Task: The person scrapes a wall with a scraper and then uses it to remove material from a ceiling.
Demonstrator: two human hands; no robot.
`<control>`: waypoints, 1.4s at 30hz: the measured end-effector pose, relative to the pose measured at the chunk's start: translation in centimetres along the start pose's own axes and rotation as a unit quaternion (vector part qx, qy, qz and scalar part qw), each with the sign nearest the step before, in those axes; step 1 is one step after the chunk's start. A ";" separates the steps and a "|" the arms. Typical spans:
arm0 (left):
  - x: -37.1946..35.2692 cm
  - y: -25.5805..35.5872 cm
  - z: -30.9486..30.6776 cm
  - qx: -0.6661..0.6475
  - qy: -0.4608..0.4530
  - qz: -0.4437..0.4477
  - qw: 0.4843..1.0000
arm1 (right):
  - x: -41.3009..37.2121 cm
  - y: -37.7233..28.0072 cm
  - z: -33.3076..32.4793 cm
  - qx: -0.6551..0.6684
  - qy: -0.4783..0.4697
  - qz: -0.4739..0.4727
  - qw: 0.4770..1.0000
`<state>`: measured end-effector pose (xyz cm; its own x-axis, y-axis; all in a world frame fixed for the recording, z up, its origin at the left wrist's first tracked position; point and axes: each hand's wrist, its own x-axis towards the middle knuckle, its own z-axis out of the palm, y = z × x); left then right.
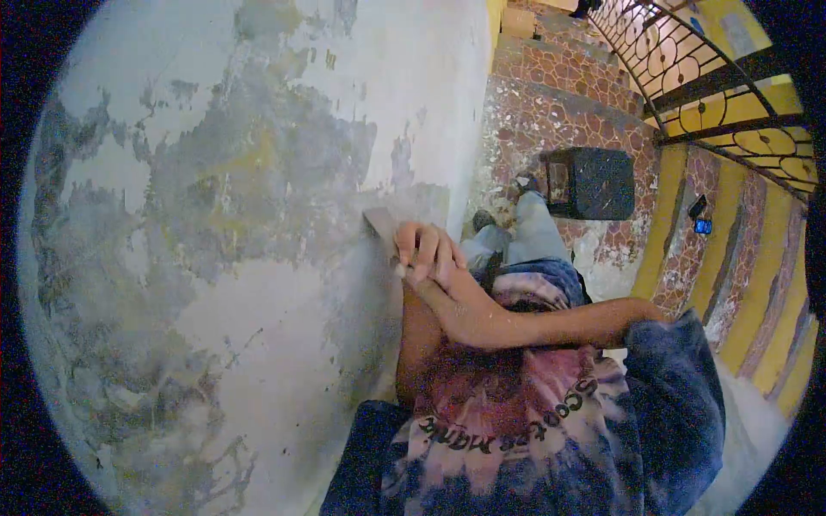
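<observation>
A flat scraper blade (379, 225) touches the patchy wall, its edge tilted against the surface. Behind it, my left hand (423, 243) is closed with bent fingers around the tool, whose handle is mostly covered. My right hand (437, 297) reaches across my body and overlaps the left at the same tool, also closed. Where the hands overlap, some fingers are hidden. Around the blade, the wall (258, 322) shows white areas, grey bare patches and yellowish stains.
A dark, speckled stool-like block (601, 183) stands near my feet on the patterned floor (551, 77). Yellow-edged steps (664, 245) lie to the right, with a phone-like object (703, 226) on one. Above them runs a metal railing (718, 129).
</observation>
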<state>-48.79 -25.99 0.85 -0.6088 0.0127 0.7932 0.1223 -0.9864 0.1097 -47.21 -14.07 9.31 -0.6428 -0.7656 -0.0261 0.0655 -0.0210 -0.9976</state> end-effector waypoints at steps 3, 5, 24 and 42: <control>-1.7 -1.8 1.2 0.000 0.144 0.088 0.986 | 0.8 -0.9 -0.1 -0.001 0.004 0.016 1.000; -1.8 -1.7 1.1 -0.010 0.220 0.149 0.964 | 0.7 -1.1 -0.1 0.034 -0.013 0.087 0.996; -2.4 0.1 0.5 -0.001 0.247 0.050 0.968 | 1.3 0.0 -1.0 0.053 -0.032 0.056 0.997; -1.1 -0.6 1.1 -0.003 0.230 0.068 0.971 | 2.1 -0.5 -1.2 -0.109 -0.012 -0.020 0.994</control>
<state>-47.38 -25.20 0.55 -0.8730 -0.1913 0.4486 0.2229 -0.9747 0.0182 -49.50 -14.87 9.67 -0.6228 -0.7822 0.0133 -0.1282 0.0853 -0.9881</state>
